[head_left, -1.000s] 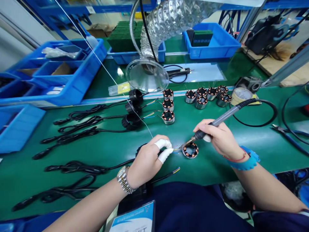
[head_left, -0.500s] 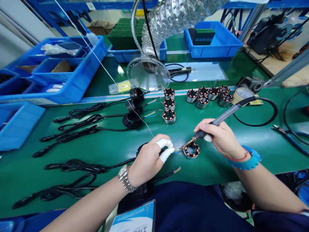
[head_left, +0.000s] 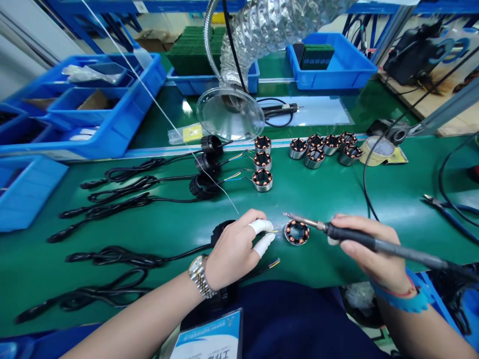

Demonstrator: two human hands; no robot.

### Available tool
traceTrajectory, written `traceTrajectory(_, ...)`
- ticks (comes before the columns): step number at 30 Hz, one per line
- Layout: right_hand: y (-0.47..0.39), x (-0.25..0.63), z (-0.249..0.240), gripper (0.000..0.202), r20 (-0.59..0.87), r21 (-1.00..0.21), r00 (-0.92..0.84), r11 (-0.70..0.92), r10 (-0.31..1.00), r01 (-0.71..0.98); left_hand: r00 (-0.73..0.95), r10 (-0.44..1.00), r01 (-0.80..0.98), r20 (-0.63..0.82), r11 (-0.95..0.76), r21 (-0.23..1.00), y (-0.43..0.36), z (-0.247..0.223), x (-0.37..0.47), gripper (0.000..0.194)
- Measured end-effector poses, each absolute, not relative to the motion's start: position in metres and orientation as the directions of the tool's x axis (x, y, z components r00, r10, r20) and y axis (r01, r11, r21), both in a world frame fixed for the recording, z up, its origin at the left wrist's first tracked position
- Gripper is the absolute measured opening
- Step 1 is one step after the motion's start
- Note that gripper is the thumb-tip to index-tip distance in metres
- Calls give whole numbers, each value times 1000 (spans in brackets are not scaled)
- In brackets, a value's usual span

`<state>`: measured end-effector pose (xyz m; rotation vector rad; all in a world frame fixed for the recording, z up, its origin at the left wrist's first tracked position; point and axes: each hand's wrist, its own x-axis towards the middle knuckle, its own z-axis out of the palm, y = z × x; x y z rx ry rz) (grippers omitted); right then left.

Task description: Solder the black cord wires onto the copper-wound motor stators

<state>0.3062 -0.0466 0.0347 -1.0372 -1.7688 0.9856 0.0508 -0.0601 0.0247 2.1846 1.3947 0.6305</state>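
Note:
My left hand [head_left: 239, 244], with white finger cots on thumb and forefinger, pinches the thin coloured wires [head_left: 276, 232] at the end of a black cable. A black ring-shaped cap [head_left: 220, 230] on that cable sits partly behind the hand. Just right of the wire ends, a motor stator [head_left: 297, 232] with copper windings rests on the green mat. My right hand [head_left: 370, 244] is closed around a soldering iron [head_left: 352, 237]. The iron's tip points left, above the stator and apart from the wires. A second stripped cable end [head_left: 274, 263] lies below my left hand.
Three stators [head_left: 262, 180] joined by wires to capped black cables [head_left: 149, 198] stand farther back. Loose stators [head_left: 314, 157] are grouped at right, beside a round tub [head_left: 377, 149] and pliers [head_left: 449, 207]. A fume funnel [head_left: 230, 117] hangs over the bench; solder wire [head_left: 168, 117] slants down from the left.
My right hand has drawn the soldering iron back from the wires and stator, moving right and tilting it flatter. My left hand has shifted slightly right, still pinching the wires.

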Motion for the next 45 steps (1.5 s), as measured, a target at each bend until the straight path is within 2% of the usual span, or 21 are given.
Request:
traceTrajectory(3,-67,314,24,29,283,-853,-352,402,892,333,368,927,702,68,-325,634,-57,24,52,10)
traceTrajectory(6,-84,312,6,26,243,-869,-312,349,919,351,385,922,661,36,-302,687,-56,26,51,11)
traceTrajectory(11,-97,297,-19,23,94,-981,-140,116,986,158,421,906,602,28,-302,739,-54,30,48,10)
traceTrajectory(14,-97,291,-20,23,72,-995,-127,81,989,64,415,910,597,21,-289,748,-54,31,48,10)
traceTrajectory(19,-96,287,-17,23,58,-998,-125,59,990,9,396,918,583,30,-277,764,-54,32,48,10)
traceTrajectory(36,-95,287,-18,24,68,-998,-108,68,992,-6,394,919,574,17,-261,776,-53,31,47,11)
traceTrajectory(42,-92,297,-12,22,153,-984,-58,158,987,86,395,918,593,33,-282,754,-53,31,49,10)
traceTrajectory(45,-90,302,-6,24,250,-949,-89,263,964,173,387,922,616,32,-284,735,-54,31,52,10)
